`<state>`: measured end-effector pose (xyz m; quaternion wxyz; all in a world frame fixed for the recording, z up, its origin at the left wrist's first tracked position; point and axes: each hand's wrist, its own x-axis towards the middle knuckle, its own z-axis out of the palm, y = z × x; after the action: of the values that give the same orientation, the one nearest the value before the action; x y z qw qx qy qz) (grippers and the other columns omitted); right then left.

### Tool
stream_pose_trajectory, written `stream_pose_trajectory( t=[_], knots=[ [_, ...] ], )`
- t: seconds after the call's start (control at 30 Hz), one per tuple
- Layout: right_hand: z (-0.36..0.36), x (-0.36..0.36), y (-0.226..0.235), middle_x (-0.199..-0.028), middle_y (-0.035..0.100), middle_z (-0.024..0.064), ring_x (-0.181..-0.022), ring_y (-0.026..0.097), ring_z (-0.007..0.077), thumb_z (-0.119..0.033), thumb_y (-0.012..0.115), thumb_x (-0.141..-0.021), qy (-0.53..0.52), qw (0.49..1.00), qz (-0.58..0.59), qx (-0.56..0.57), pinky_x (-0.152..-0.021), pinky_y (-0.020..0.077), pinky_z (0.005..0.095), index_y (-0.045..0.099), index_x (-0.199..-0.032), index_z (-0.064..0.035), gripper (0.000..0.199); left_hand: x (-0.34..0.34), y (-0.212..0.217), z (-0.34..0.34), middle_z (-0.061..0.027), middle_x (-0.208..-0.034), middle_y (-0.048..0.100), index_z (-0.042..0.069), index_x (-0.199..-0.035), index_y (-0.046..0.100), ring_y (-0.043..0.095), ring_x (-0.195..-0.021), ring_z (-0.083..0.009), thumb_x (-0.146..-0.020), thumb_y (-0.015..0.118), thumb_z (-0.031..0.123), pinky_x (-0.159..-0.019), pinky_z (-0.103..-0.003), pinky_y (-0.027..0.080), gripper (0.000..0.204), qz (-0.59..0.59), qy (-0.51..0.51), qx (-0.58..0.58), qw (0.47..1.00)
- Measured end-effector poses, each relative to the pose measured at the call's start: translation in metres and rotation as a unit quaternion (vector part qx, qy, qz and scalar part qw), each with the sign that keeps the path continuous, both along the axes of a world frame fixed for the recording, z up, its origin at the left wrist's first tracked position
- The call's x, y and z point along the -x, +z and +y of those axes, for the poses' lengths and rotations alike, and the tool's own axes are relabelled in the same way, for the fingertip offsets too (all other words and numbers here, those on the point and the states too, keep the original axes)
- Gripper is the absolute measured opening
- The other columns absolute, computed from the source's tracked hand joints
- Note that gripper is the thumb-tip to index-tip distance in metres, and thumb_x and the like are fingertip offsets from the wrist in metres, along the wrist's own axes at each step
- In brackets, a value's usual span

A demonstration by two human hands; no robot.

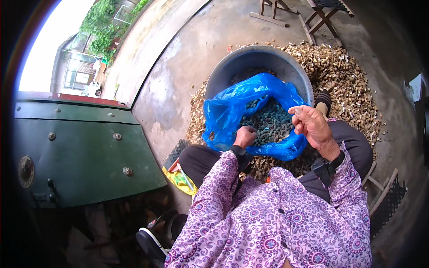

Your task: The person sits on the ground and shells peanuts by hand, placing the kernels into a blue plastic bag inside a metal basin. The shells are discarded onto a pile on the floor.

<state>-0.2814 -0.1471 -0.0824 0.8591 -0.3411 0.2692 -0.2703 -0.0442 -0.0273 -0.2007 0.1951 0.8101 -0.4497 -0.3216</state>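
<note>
A blue plastic bag (264, 87) lies spread open inside and over the near rim of a wide grey basin (286, 56). Small round dark nuts or seeds (272, 118) fill the bag, looking bluish through the plastic. My left hand (246, 136) is down in the bag's left part, fingers curled in against the nuts; what they grip is hidden. Above the bag's right edge, my right hand (313, 126) is raised with thumb and fingertips drawn together. Anything between those fingertips is too small to make out.
Light brown broken shells (344, 76) are heaped around the basin. At left stands a dark green metal cabinet-like body (89, 152), with a broom (175, 154) and yellow bag (181, 180) beside it. Folding stools (324, 20) stand beyond the heap, and another (386, 198) at right.
</note>
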Motion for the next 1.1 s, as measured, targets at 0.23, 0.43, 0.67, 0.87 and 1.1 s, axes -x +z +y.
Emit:
stream_pose_trajectory(
  t=[0.23, 0.43, 0.67, 0.87, 1.1],
  knots=[
    [0.002, -0.006, -0.001, -0.068, 0.054, 0.0003, -0.052, 0.047, 0.0048, -0.027, 0.057, -0.081, 0.014, 1.000, 0.013, 0.001, -0.048, 0.0384, 0.0166, 0.058, -0.090, -0.0039, 0.024, -0.017, -0.053, 0.003, -0.0197, -0.084, 0.060, 0.006, -0.082, 0.064, 0.058, -0.080, -0.0341, -0.068, 0.051, 0.013, -0.072, -0.038, 0.046, 0.021, -0.109, -0.110, -0.035, 0.987],
    [0.001, -0.005, -0.005, -0.068, 0.054, 0.0002, -0.052, 0.047, 0.0047, -0.027, 0.059, -0.080, 0.012, 1.000, 0.025, -0.010, -0.048, 0.0384, 0.0167, 0.058, -0.090, -0.0042, 0.025, -0.012, -0.059, 0.003, -0.0200, -0.088, 0.057, 0.007, -0.085, 0.063, 0.056, -0.082, -0.0350, -0.074, 0.047, 0.016, -0.070, -0.042, 0.046, 0.021, -0.202, -0.195, -0.125, 0.952],
    [0.002, -0.012, -0.018, -0.066, 0.054, -0.0003, -0.051, 0.045, 0.0041, -0.027, 0.058, -0.081, 0.004, 0.996, 0.078, 0.040, -0.047, 0.0373, 0.0173, 0.058, -0.089, -0.0040, 0.024, -0.001, -0.034, 0.002, -0.0165, -0.075, 0.057, 0.004, -0.082, 0.061, 0.058, -0.069, -0.0305, -0.071, 0.054, 0.014, -0.061, -0.038, 0.047, 0.017, -0.092, -0.118, -0.053, 0.987],
    [0.009, -0.028, -0.058, -0.075, 0.060, 0.0075, -0.063, 0.056, 0.0142, -0.020, 0.059, -0.075, 0.035, 0.932, 0.217, 0.289, -0.058, 0.0455, 0.0263, 0.059, -0.087, 0.0001, 0.023, 0.032, 0.056, -0.004, -0.0037, -0.062, 0.053, -0.001, -0.080, 0.057, 0.052, -0.054, -0.0129, -0.075, 0.060, 0.017, -0.049, -0.026, 0.044, 0.019, 0.366, 0.105, 0.008, 0.925],
    [0.032, -0.040, -0.059, -0.077, 0.061, 0.0135, -0.071, 0.059, 0.0219, -0.015, 0.056, -0.073, 0.098, 0.906, 0.199, 0.362, -0.064, 0.0466, 0.0309, 0.061, -0.086, -0.0014, 0.019, 0.055, 0.088, -0.005, -0.0046, -0.071, 0.055, -0.001, -0.087, 0.057, 0.052, -0.059, -0.0115, -0.077, 0.059, 0.017, -0.054, -0.026, 0.045, 0.021, 0.472, 0.081, 0.045, 0.877]
  ],
)
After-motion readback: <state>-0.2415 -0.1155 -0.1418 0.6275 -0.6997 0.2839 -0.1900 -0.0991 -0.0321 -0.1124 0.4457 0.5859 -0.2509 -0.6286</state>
